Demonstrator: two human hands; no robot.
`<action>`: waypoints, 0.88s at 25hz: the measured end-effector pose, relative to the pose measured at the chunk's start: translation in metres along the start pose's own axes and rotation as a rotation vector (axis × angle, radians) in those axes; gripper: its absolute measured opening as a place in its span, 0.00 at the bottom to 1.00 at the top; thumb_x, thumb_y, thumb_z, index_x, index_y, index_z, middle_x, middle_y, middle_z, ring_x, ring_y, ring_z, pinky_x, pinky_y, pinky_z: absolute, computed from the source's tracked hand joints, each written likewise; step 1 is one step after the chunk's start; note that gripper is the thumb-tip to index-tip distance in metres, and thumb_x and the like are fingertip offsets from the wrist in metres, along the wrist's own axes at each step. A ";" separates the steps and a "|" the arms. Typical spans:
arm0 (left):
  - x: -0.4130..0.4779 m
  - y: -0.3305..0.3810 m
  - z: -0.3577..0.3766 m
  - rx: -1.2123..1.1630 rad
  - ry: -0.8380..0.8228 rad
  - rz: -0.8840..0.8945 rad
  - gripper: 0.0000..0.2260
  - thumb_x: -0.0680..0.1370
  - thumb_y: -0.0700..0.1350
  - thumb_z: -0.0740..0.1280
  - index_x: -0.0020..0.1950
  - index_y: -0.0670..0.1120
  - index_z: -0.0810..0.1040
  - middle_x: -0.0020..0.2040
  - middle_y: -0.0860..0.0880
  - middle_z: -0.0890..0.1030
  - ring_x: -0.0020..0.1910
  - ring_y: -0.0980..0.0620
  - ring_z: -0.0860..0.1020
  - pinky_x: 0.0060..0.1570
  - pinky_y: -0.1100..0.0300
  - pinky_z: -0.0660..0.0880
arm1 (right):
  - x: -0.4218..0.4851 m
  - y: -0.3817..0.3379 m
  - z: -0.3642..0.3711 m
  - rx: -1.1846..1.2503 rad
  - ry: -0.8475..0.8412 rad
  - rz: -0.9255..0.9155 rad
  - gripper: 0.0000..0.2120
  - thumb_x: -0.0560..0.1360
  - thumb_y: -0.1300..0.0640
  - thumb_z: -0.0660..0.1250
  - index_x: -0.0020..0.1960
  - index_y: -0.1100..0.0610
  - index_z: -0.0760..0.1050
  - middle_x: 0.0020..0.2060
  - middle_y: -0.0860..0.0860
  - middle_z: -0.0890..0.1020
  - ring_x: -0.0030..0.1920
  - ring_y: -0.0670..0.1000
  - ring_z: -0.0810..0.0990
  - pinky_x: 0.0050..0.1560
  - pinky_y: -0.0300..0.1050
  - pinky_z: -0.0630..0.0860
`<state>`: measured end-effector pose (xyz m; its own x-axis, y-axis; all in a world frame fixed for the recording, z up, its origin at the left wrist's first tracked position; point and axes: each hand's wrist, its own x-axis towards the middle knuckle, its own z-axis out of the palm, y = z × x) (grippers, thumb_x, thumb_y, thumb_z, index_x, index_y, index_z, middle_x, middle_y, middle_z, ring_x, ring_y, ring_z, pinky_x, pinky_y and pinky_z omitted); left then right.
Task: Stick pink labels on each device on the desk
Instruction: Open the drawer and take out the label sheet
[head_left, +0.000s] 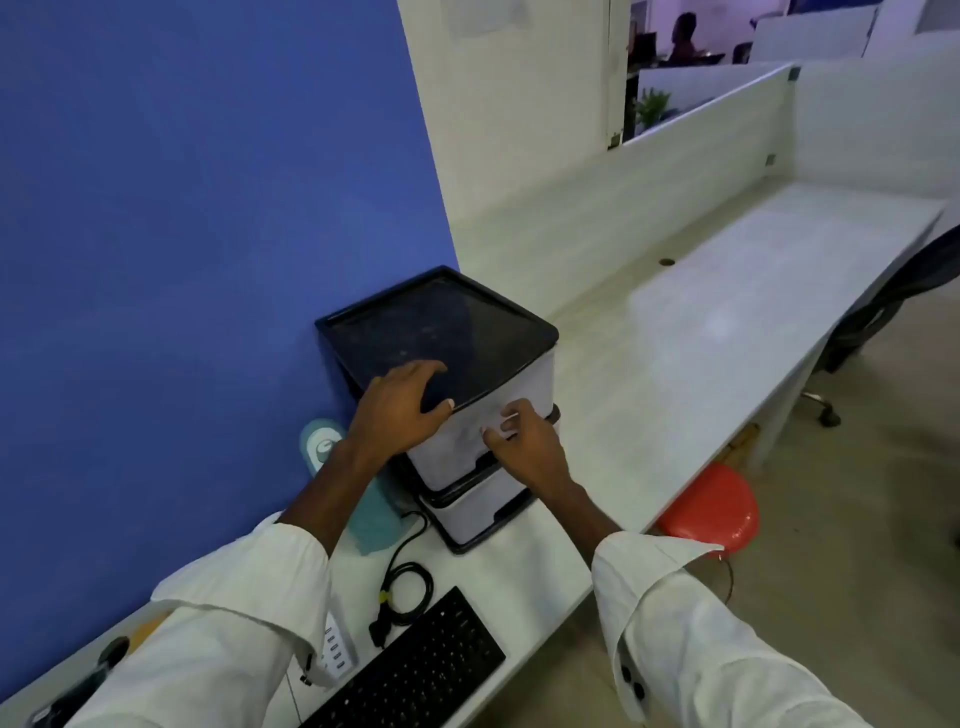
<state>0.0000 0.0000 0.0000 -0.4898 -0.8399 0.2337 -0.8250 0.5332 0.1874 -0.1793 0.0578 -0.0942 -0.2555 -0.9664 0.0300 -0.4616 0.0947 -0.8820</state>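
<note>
- Fingers (415, 371) of the left hand (397, 415) are lying spread and fairly straight across the black lid of a stacked drawer unit (457, 332), with the thumb pressing on the lid's front edge.
- Fingers (506, 415) of the right hand (524, 449) are bending in close together, their tips touching the pale front of the upper drawer (535, 379); whether they are pinching a label or anything else cannot be told.
- Both forearms are reaching forward out of white sleeves (675, 623).
- The drawer unit is standing on the white bench (701, 322), its back against the blue wall (208, 208), with a lower drawer (483, 506) sitting beneath the upper one.
- A black keyboard (415, 670) is lying at the near edge of the bench, with a coiled black cable (410, 587) between it and the drawer unit.
- A white multi-port charger (335, 649) is showing just left of the keyboard.
- A teal object (374, 514) is lying beside the unit, partly hidden by the left forearm.
- A red stool (711, 506) is standing by the bench's edge, and a black office chair (883, 306) is sitting farther along.
</note>
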 end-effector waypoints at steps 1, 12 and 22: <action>0.003 0.000 0.005 -0.008 -0.011 -0.006 0.26 0.73 0.59 0.61 0.68 0.50 0.71 0.68 0.49 0.75 0.66 0.46 0.73 0.61 0.47 0.71 | 0.005 0.006 0.006 0.074 -0.013 0.086 0.25 0.74 0.43 0.70 0.63 0.56 0.68 0.53 0.54 0.82 0.52 0.53 0.81 0.47 0.43 0.74; 0.031 -0.013 0.041 0.066 -0.136 -0.061 0.24 0.78 0.58 0.54 0.73 0.56 0.68 0.75 0.48 0.67 0.72 0.45 0.66 0.66 0.45 0.68 | 0.044 0.020 0.037 0.955 -0.055 0.736 0.06 0.76 0.57 0.64 0.52 0.56 0.73 0.43 0.55 0.75 0.44 0.55 0.76 0.46 0.45 0.79; 0.035 -0.019 0.040 0.060 -0.159 -0.042 0.24 0.77 0.60 0.56 0.72 0.59 0.68 0.73 0.48 0.69 0.71 0.45 0.67 0.66 0.43 0.69 | 0.013 0.045 0.020 0.899 -0.054 0.746 0.07 0.73 0.56 0.66 0.50 0.58 0.77 0.44 0.56 0.78 0.41 0.55 0.79 0.40 0.45 0.77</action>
<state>-0.0130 -0.0432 -0.0332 -0.4891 -0.8692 0.0723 -0.8586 0.4944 0.1354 -0.1864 0.0446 -0.1429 -0.1627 -0.7534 -0.6372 0.5602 0.4610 -0.6882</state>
